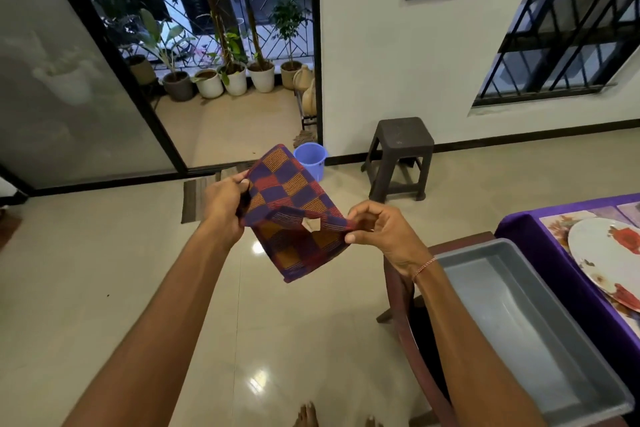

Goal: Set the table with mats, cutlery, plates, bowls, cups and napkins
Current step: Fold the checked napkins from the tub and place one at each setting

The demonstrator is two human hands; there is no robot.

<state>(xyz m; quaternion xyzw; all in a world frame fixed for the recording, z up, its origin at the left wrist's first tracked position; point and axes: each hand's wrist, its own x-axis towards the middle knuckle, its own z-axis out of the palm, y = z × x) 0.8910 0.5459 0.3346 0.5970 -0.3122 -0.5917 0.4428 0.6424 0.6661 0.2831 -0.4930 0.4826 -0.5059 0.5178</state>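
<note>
napkin [291, 204] | held between both hands | long axis upper-left to lower-right

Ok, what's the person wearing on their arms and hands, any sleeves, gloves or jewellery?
No sleeves or gloves are in view. A thin red-and-white thread bracelet circles the right wrist. No ring or watch shows on the left hand or right hand.
</note>
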